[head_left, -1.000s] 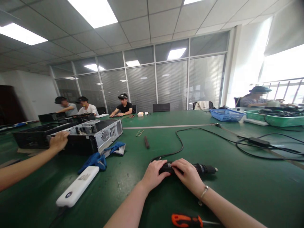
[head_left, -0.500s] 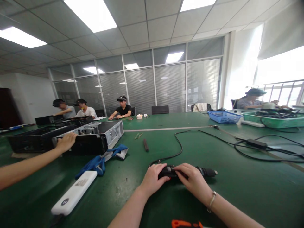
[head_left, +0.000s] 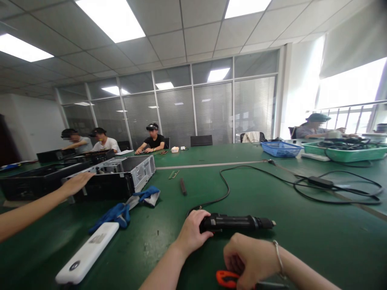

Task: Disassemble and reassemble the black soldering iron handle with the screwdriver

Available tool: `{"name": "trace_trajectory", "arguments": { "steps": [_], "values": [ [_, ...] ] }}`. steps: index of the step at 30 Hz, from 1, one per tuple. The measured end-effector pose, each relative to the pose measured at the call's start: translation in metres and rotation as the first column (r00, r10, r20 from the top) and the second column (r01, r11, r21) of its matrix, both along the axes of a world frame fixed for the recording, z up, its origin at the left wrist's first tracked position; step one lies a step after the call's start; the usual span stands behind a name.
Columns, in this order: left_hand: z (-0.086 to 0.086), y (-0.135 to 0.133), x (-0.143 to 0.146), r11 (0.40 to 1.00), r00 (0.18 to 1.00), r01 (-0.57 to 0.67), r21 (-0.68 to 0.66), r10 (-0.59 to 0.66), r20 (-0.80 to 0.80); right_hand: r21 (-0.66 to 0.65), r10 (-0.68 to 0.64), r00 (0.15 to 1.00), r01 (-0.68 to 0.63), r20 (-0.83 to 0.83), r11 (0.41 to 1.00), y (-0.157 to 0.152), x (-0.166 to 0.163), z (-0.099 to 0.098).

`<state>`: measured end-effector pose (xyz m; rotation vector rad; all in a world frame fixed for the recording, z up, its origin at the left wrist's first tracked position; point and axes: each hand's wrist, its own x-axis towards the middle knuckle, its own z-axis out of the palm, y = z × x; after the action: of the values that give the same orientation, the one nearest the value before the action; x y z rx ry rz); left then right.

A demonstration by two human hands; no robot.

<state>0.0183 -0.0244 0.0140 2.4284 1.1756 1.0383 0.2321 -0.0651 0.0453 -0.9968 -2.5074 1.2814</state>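
My left hand [head_left: 193,229] is closed around the rear end of a black electric screwdriver [head_left: 236,222], which lies on the green table with its tip to the right. From the held end a black cord runs away across the table. Nearer to me, my right hand [head_left: 250,257], with a bracelet on its wrist, curls its fingers over an orange-and-black-handled tool [head_left: 224,278]. A grey metal part of this tool shows to the right below the wrist; its kind is partly hidden by the hand.
An open computer case [head_left: 121,173] stands at the left, touched by another person's hand [head_left: 77,183]. Blue-grey gloves [head_left: 117,213] and a white power bank-like block [head_left: 89,251] lie before it. A dark bar [head_left: 183,187], a blue basket [head_left: 281,149] and a green basket [head_left: 341,151] are farther off.
My right hand has left the electric screwdriver and come down toward me onto the orange-handled tool. My left hand still holds the electric screwdriver. The view has shifted slightly.
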Motion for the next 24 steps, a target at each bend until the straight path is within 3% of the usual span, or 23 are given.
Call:
{"name": "trace_trajectory", "arguments": {
  "steps": [2, 4, 7, 9, 11, 13, 18, 24],
  "values": [
    [0.001, 0.0, 0.0, 1.0, 1.0, 0.002, -0.004, -0.002, -0.005, -0.049, -0.08, 0.983, 0.073, -0.163, 0.996, 0.004, 0.002, 0.008],
    [0.0, -0.001, 0.0, 1.0, 1.0, 0.003, -0.01, -0.003, -0.009, -0.112, -0.238, 0.896, 0.212, -0.374, 0.971, 0.01, 0.004, 0.015],
    [0.0, -0.001, -0.001, 1.0, 1.0, 0.003, -0.021, -0.004, -0.006, -0.159, -0.466, 0.604, 0.49, -0.646, 0.857, 0.02, 0.007, 0.02],
    [-0.001, -0.001, -0.001, 1.0, 1.0, 0.006, -0.017, -0.006, 0.001, -0.163, -0.512, 0.419, 0.633, -0.75, 0.757, 0.025, 0.009, 0.018],
    [-0.001, 0.0, -0.001, 1.0, 1.0, 0.012, -0.01, -0.012, 0.004, -0.147, -0.504, 0.322, 0.71, -0.802, 0.688, 0.029, 0.011, 0.015],
    [-0.002, 0.0, -0.001, 1.0, 1.0, 0.01, -0.002, -0.01, 0.004, -0.102, -0.478, 0.296, 0.756, -0.827, 0.646, 0.028, 0.012, 0.012],
    [-0.001, 0.0, 0.0, 1.0, 1.0, 0.0, 0.004, 0.0, -0.001, 0.055, -0.422, 0.323, 0.843, -0.847, 0.535, 0.024, 0.007, 0.005],
    [-0.002, 0.001, 0.002, 1.0, 1.0, -0.003, 0.014, 0.002, 0.011, 0.28, -0.33, 0.465, 0.833, -0.821, 0.477, 0.03, 0.0, 0.003]
  ]
}}
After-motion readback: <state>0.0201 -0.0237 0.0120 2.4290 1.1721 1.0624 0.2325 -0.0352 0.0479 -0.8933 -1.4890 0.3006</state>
